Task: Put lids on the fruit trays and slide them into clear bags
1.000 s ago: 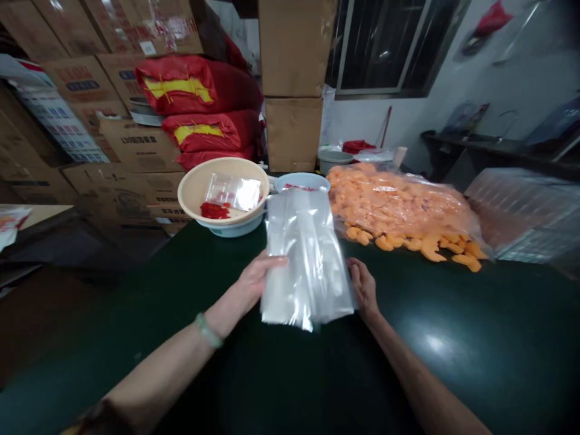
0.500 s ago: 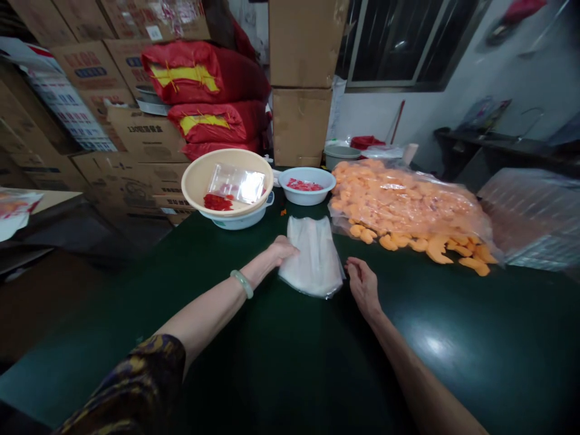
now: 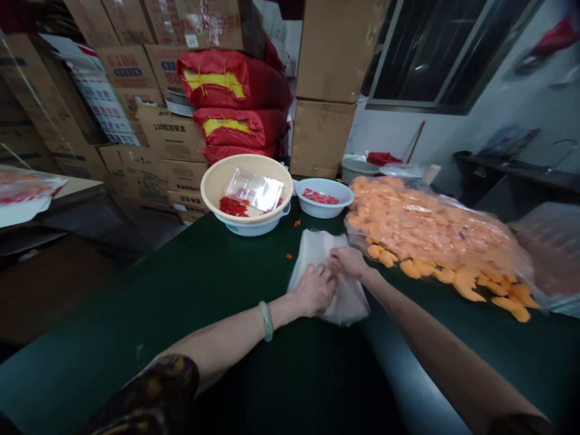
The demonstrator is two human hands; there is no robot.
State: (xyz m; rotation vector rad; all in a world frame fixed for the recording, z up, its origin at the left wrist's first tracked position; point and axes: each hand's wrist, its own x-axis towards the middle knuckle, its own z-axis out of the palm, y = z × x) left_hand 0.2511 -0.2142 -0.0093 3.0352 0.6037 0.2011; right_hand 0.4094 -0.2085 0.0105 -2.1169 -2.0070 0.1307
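A flat stack of clear plastic bags [image 3: 348, 307] lies on the dark green table, its lower edge toward me. My left hand [image 3: 315, 290], with a pale green bangle at the wrist, rests on the middle of the stack, fingers stretched over it. Just above and to the right, my right hand [image 3: 348, 262] is closed, with its fingertips pinching at the plastic bag surface. The two hands nearly meet. What exactly lies between the right fingertips is partly hidden.
Behind the bags stand a cream basin [image 3: 212, 187] with red pieces and a clear plastic tray, and a light blue bowl [image 3: 324, 209] of pink-red pieces. A large bag of orange slices [image 3: 435, 229] spills at right. Boxes [image 3: 324, 136] and red sacks [image 3: 235, 78] are stacked behind.
Both hands have moved from the sides of the bag stack onto its middle. The right hand now pinches at the top bag. The view has shifted a little left.
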